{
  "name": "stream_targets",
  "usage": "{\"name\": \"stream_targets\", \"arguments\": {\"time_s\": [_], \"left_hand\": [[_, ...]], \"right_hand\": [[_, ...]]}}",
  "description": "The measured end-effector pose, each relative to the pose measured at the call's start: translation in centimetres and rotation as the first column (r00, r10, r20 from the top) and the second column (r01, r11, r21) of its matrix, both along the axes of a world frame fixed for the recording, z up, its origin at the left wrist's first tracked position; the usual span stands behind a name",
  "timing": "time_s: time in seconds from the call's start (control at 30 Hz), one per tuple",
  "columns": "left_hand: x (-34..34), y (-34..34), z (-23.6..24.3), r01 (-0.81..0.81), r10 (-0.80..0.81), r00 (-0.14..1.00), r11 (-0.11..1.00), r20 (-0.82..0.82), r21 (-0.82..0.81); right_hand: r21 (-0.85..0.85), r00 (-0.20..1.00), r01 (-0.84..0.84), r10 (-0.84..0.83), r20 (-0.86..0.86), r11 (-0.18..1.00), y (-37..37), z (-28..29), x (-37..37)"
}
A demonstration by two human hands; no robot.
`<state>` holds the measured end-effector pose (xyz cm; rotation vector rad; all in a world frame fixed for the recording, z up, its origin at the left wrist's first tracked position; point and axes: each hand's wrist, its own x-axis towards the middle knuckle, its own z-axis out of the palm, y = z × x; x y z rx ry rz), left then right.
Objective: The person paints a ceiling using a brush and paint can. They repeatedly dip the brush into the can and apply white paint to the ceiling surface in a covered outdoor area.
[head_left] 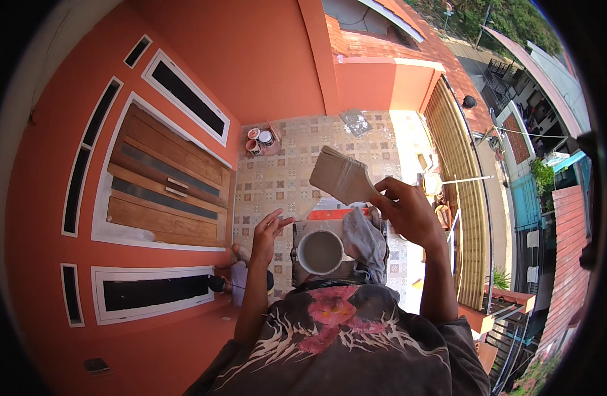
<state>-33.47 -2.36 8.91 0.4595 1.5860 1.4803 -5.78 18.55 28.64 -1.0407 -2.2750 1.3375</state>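
My right hand grips a wide, flat putty knife by its narrow end. A beige-grey layer coats its broad blade, held up to the right above a round white bucket. Smooth grey paste fills much of the bucket. My left hand is to the left of the bucket, fingers partly stretched and pinching a thin, pale, wedge-shaped scraper; its handle is hidden. Beside the bucket, a grey rag hangs over the dark stand.
Paint tubs stand by the far wall, near a stained sheet on the patterned tile floor. Left are an orange wall and a wooden door. Another person is low beside my left forearm. A railing bounds the right.
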Motion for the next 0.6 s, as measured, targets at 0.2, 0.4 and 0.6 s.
{"name": "stream_targets", "arguments": {"time_s": [0.2,0.4,0.6], "left_hand": [[1.7,-1.7,-0.7,0.037,-0.035,0.997,0.999,-0.071,0.024],[3.3,-3.1,-2.4,0.065,-0.061,0.997,0.992,-0.039,0.109],[4.5,-3.1,-4.2,0.12,-0.102,0.988,0.979,-0.112,0.164]], "right_hand": [[0.144,0.914,-0.367,0.327,0.24,0.919,-2.0,4.2,0.1],[0.131,0.702,-0.572,0.401,0.588,0.81,-5.3,5.0,-2.1],[0.296,0.675,-0.656,0.363,0.642,0.695,-7.5,2.8,-4.4]]}}
